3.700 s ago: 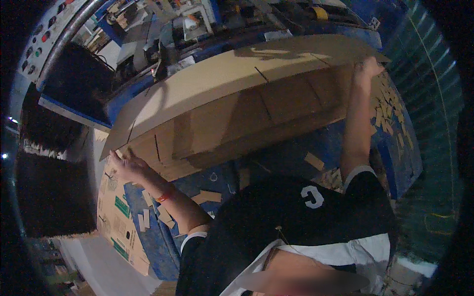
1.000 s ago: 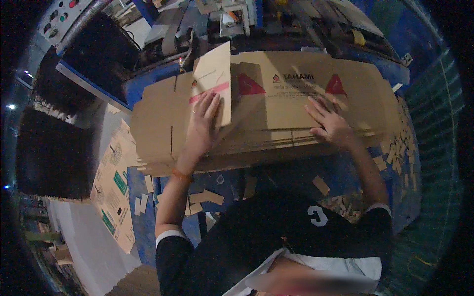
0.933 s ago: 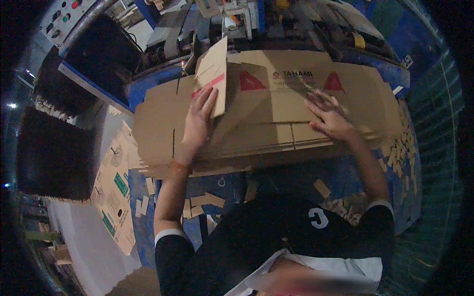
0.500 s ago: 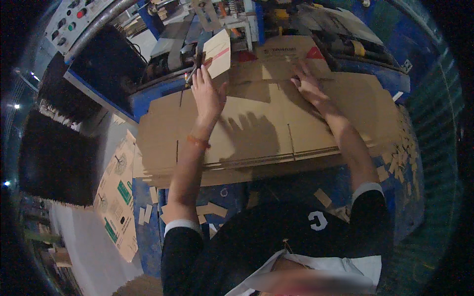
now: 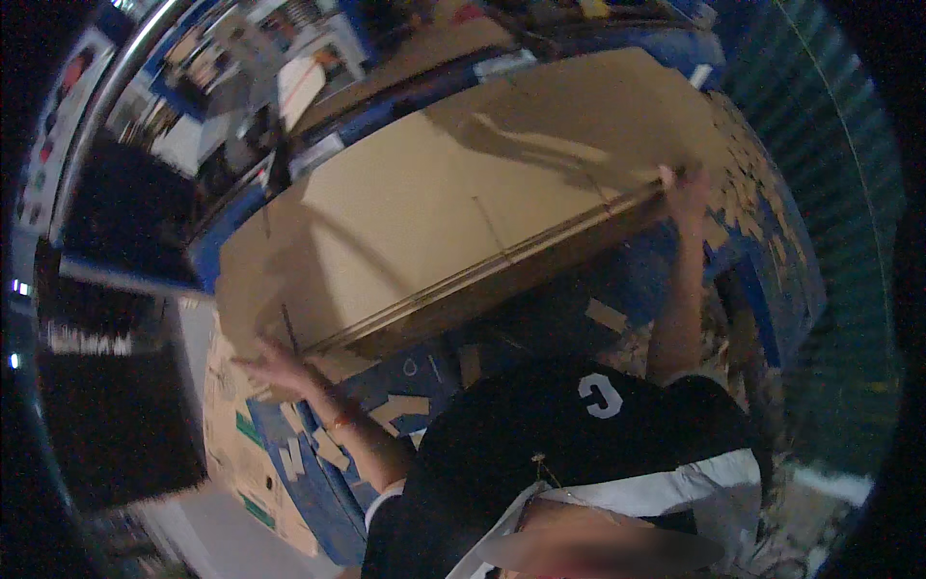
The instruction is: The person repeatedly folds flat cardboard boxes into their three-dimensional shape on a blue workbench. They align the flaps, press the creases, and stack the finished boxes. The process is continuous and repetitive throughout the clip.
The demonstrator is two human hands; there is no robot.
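— Fingers (image 5: pixel 249 364) of the left hand (image 5: pixel 282 371): apart or together?
— Spread apart, slightly blurred, right by the near left corner of the cardboard stack (image 5: pixel 395 227). Cannot tell whether touching.
— Any print out that way?
— On the flat cardboard sheet (image 5: pixel 239 463) below the left hand: green blocks and dark marks, too small to read. Farther over, on the machine (image 5: pixel 588 43), a pale card (image 5: pixel 301 87) with a reddish stripe, also blurred.
— And the stack? Lying where?
— Flat on the blue bench (image 5: pixel 627 270), between both hands, just in front of the machine. Plain brown on top, with dark slots (image 5: pixel 492 227).
— Pointing which way?
— Long axis slantwise, from lower left up to upper right. Slots set across the short way. Several layers visible along the near long edge.
— Anything lettered further right?
— One white character (image 5: pixel 600 397) on the black shirt (image 5: pixel 521 415).
— Right hand (image 5: pixel 686 198)?
— At the near right corner of the stack. Cannot tell whether clamped on it or only resting. Beyond, small offcuts (image 5: pixel 748 198), then a green ribbed wall (image 5: pixel 834 174).
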